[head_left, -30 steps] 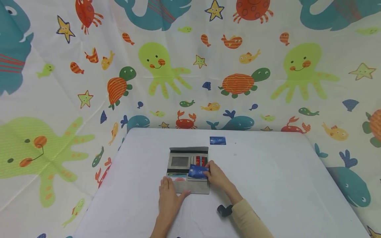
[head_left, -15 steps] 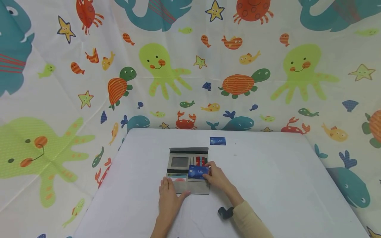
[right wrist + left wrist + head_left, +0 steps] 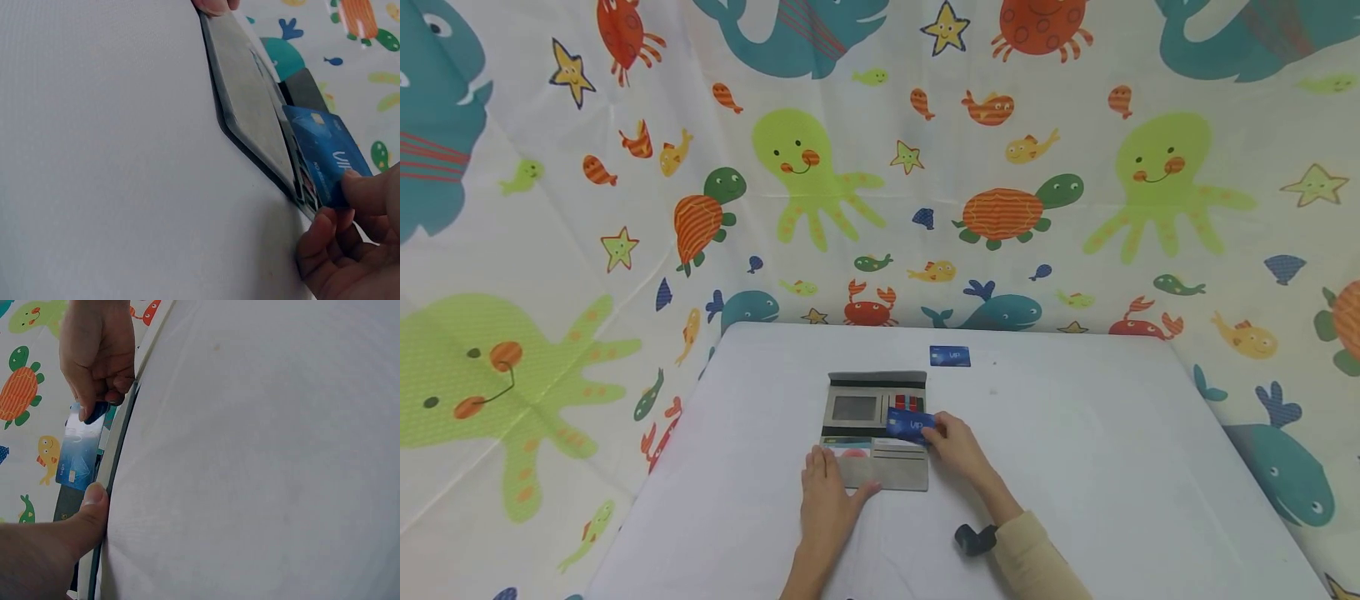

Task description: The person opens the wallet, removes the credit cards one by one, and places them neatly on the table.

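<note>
A grey wallet (image 3: 904, 477) lies unfolded on the white table. My left hand (image 3: 827, 504) rests on its lower left edge, fingers straight; in the left wrist view the thumb (image 3: 94, 497) presses the wallet's rim. Between thumb and fingers, my right hand (image 3: 962, 450) pinches a blue VIP card (image 3: 907, 423) by its right end. The card is tilted above the wallet's right half, overlapping its middle fold in the head view. Card slots (image 3: 898, 454) show below it. A red card (image 3: 906, 402) sits in the upper right slots, and a pale printed card (image 3: 852, 452) in the lower left pocket.
Another blue VIP card (image 3: 950, 357) lies flat behind the wallet, toward the table's back edge. A black wrist camera (image 3: 975, 540) sits beside the right sleeve (image 3: 1037, 557). A curtain (image 3: 865, 208) printed with sea animals hangs behind and to the sides.
My right hand has drawn the blue card up and to the right, off the lower right slots, which now show. The left hand keeps its place.
</note>
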`<move>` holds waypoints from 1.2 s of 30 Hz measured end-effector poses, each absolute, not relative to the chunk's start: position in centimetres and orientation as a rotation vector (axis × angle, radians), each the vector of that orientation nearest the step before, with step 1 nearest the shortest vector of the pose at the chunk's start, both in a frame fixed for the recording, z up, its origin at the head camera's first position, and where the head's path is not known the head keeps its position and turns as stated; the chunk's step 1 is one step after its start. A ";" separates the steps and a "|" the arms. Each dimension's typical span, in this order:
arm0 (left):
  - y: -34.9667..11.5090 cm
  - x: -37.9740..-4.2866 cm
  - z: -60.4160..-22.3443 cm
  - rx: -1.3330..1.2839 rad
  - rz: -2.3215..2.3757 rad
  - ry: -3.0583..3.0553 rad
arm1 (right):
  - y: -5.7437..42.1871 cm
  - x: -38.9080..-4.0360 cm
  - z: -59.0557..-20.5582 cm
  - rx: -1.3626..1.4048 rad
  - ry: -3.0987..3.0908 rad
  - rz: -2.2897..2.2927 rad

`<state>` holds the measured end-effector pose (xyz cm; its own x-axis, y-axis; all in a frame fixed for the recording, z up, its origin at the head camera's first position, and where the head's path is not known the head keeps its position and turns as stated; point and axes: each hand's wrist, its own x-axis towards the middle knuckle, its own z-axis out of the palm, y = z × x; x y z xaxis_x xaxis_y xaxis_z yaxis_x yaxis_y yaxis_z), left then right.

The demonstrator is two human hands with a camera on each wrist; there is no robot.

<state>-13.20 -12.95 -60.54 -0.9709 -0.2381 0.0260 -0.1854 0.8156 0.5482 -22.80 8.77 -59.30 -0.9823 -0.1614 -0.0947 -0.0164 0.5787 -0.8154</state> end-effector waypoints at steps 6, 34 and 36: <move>-13.0 -13.2 -60.5 0.340 -0.857 -2.899 | 9.5 -23.0 -59.4 -0.122 2.712 -1.313; -12.9 -13.2 -60.7 0.353 -0.870 -2.902 | 13.9 -24.2 -60.4 0.126 2.575 -1.680; -12.9 -13.2 -60.7 0.347 -0.871 -2.893 | 14.1 -24.4 -60.3 0.145 2.580 -1.691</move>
